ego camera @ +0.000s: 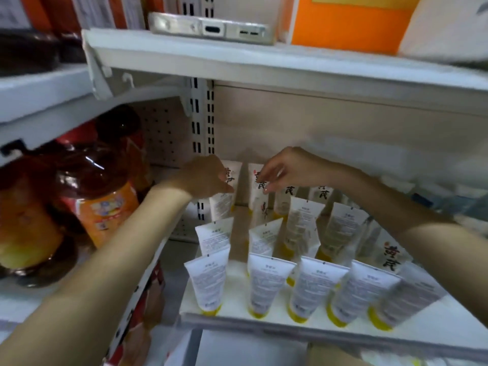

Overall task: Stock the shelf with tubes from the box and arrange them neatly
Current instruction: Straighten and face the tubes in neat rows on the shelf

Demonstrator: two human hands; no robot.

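Shop shelf (264, 317) with upright tubes (208, 283).
The left hand (203, 178) grips the back corner tube (223, 207); the right hand (285, 170) pinches the next tube (257, 192) beside it.

Left hand (203, 178) was at back-left tube (233, 171), right hand (285, 167) at neighbouring tube (256, 188), back row of shelf (264, 322); grips too blurred to call.

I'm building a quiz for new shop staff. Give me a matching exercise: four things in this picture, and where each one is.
Things:
1 phone
2 oil bottle
3 left hand
4 front row of tubes

Places:
A along the front edge of the shelf
B on the shelf above
C to the left, outside the shelf
D on the back-left tube

Pairs: 1-B, 2-C, 3-D, 4-A
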